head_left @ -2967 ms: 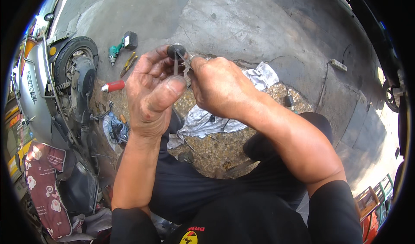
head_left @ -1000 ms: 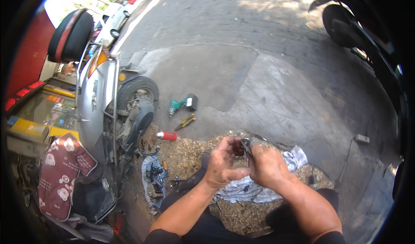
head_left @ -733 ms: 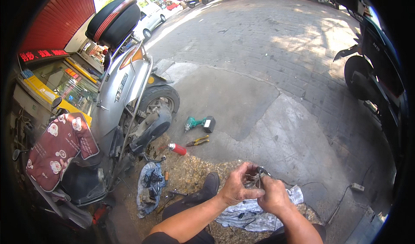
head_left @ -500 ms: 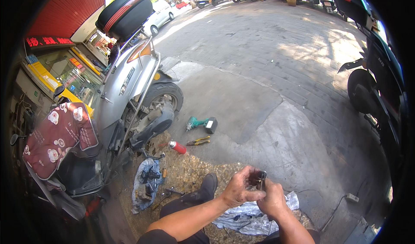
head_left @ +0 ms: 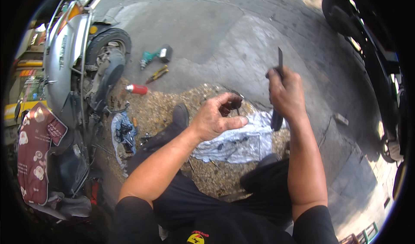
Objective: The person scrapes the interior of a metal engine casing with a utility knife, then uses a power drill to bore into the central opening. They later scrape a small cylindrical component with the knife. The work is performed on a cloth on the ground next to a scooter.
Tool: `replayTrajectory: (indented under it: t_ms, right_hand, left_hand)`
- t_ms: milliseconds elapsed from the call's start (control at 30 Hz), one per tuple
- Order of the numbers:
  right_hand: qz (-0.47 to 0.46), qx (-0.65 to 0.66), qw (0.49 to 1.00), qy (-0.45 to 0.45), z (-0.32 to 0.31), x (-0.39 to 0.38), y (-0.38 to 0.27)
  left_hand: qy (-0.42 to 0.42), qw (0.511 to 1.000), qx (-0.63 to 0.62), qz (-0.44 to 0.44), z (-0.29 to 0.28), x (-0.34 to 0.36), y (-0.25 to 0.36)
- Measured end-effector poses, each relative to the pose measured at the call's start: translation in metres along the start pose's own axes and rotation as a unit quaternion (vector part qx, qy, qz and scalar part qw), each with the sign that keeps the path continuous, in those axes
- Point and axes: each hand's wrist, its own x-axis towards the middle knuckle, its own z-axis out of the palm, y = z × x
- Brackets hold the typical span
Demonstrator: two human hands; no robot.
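In my right hand (head_left: pixel 286 95) is a utility knife (head_left: pixel 280 59), its flat blade with a slanted tip standing up above the fist. The dark handle comes out below the fist. To its left, my left hand (head_left: pixel 216 116) has its fingers curled toward the thumb around a small dark thing that I cannot make out. Both hands are apart, held above a pale grey cloth (head_left: pixel 255 144) on the ground. Several small dark parts lie on that cloth, too small to name.
At the left a silver scooter (head_left: pixel 69 49) stands beside a green cordless driver (head_left: pixel 151 58), yellow-handled pliers (head_left: pixel 157 73) and a red can (head_left: pixel 137 89). A blue cloth (head_left: pixel 117 136) with dark parts lies near my boot (head_left: pixel 180 114). Another dark scooter (head_left: pixel 367 49) is at the right.
My hands have come apart: the right has moved up and right with the knife, its blade now showing. My view has tipped down and turned right.
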Motion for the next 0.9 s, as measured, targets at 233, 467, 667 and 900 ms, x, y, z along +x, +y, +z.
replayTrajectory:
  t_ms: [233, 467, 667, 900]
  right_hand:
    - [0.031, 0.024, 0.999, 0.011, -0.016, 0.009, 0.001]
    - [0.059, 0.042, 0.997, 0.013, -0.031, 0.005, 0.007]
    - [0.037, 0.046, 0.998, 0.010, -0.032, 0.004, -0.009]
    - [0.054, -0.013, 0.998, -0.006, -0.024, -0.002, 0.001]
  left_hand:
    - [-0.210, 0.901, 0.248, -0.288, 0.095, -0.007, -0.122]
    - [-0.121, 0.896, 0.273, -0.327, 0.157, -0.047, -0.240]
    - [-0.013, 0.826, 0.355, -0.437, 0.125, -0.086, -0.284]
    - [-0.066, 0.797, 0.394, -0.454, 0.114, -0.082, -0.303]
